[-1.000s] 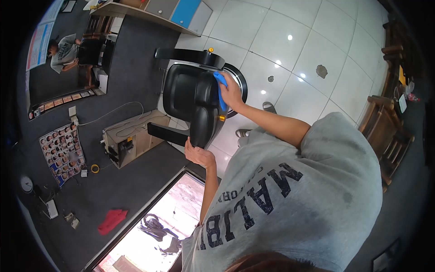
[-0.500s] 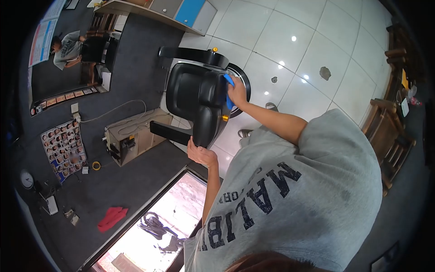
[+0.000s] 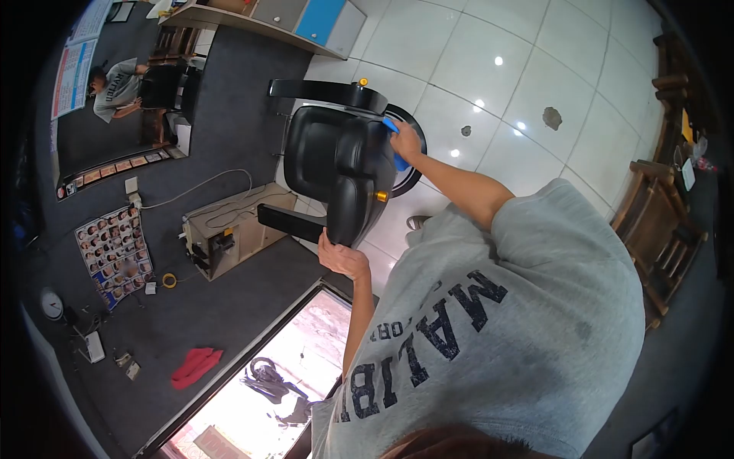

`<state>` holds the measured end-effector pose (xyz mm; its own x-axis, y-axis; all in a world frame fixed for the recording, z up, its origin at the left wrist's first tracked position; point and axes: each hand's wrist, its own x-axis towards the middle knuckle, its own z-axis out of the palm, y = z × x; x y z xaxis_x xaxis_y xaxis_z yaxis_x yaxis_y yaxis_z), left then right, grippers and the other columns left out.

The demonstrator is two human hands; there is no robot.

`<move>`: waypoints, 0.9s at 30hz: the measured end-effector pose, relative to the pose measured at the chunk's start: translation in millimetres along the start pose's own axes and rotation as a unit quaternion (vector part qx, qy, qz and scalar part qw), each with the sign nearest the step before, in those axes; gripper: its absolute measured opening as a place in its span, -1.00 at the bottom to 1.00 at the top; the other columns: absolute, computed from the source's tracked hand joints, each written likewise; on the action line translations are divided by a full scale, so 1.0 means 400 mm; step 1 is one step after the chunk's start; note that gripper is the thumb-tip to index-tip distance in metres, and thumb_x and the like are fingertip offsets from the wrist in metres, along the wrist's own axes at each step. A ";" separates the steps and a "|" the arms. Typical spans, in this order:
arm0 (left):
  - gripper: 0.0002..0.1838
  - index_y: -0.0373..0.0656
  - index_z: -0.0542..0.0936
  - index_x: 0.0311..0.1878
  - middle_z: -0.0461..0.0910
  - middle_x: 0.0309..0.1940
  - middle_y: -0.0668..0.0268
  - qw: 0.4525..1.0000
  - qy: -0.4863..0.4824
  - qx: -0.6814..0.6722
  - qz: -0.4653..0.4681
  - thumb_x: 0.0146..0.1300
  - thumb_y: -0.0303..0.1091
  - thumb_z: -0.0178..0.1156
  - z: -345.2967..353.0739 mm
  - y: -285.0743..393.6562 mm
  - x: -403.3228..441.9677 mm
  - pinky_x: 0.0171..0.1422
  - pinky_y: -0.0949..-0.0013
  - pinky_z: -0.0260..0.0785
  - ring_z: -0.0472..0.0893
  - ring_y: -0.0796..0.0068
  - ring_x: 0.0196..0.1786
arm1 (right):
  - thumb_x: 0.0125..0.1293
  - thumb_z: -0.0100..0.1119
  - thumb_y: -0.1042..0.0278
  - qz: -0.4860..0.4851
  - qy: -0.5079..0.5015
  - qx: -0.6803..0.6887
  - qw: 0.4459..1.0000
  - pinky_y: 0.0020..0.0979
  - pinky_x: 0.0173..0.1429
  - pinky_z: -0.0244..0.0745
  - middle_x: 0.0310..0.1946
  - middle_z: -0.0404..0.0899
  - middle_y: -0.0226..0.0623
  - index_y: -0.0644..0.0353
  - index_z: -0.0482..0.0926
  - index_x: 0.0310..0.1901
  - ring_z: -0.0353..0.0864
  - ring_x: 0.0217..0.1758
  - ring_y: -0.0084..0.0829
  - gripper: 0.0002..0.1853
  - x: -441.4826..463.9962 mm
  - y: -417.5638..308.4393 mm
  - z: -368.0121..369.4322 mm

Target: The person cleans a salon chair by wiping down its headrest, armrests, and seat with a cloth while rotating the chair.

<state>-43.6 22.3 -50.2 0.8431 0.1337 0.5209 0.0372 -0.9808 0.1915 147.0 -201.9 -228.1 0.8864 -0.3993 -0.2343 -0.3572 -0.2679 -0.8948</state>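
Note:
A black padded barber chair (image 3: 312, 157) stands in the middle of the view, with a round base (image 3: 413, 176) partly visible under it. My right hand (image 3: 408, 142) is closed on a blue cloth (image 3: 401, 161) at the back of the chair's backrest (image 3: 353, 210), towards its upper end. At the backrest's lower corner, near one armrest (image 3: 289, 222), my left hand (image 3: 342, 258) grips the edge. Some of its fingers are hidden behind the padding. Gold knobs (image 3: 381, 196) stick out from the chair's sides.
Beside the chair, a low wooden cabinet (image 3: 248, 237) carries a coiled cable. A red cloth (image 3: 196, 367) hangs or lies on the dark wall. A mirror (image 3: 115, 145) reflects a person and the chair. Wooden seats (image 3: 665, 229) line the right side, over white floor tiles (image 3: 489, 92).
My right hand has slid a little upward in the view with the blue cloth, along the backrest. The whole scene shifts slightly. My left hand stays at the same corner.

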 end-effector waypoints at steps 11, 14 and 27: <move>-0.27 -0.29 0.66 0.28 0.70 0.19 -0.03 1.000 0.006 -0.004 -0.001 0.76 0.08 -0.40 -0.004 0.012 0.011 0.37 -0.14 0.33 0.63 -0.16 0.24 | 0.43 0.21 0.52 -0.252 -0.004 0.177 0.952 0.03 0.19 0.57 0.08 0.59 0.02 0.15 0.50 0.23 0.64 0.11 0.24 -0.64 -0.233 -0.274 -0.173; -0.27 -0.29 0.66 0.28 0.70 0.19 -0.03 1.000 0.006 -0.013 -0.002 0.77 0.08 -0.41 -0.006 0.015 0.012 0.37 -0.15 0.33 0.63 -0.16 0.24 | 0.25 0.24 0.66 -0.401 -0.061 0.148 0.902 0.05 0.19 0.54 0.05 0.51 0.03 0.12 0.45 0.25 0.60 0.14 0.20 -0.48 -0.268 -0.174 -0.146; -0.25 -0.28 0.67 0.28 0.71 0.18 -0.02 1.000 0.013 -0.010 -0.001 0.76 0.09 -0.42 -0.001 0.011 0.014 0.38 -0.12 0.33 0.64 -0.13 0.24 | 0.16 0.22 0.55 -0.298 0.010 0.116 0.947 0.03 0.02 0.53 -0.08 0.54 -0.09 0.06 0.66 0.09 0.61 -0.06 0.09 -0.58 -0.064 -0.326 -0.183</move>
<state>-39.0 18.9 -45.9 0.8292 0.1389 0.5415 0.0277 -0.9777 0.2083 149.4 -220.9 -77.6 0.9034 -0.2557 0.3442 0.2815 -0.2521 -0.9259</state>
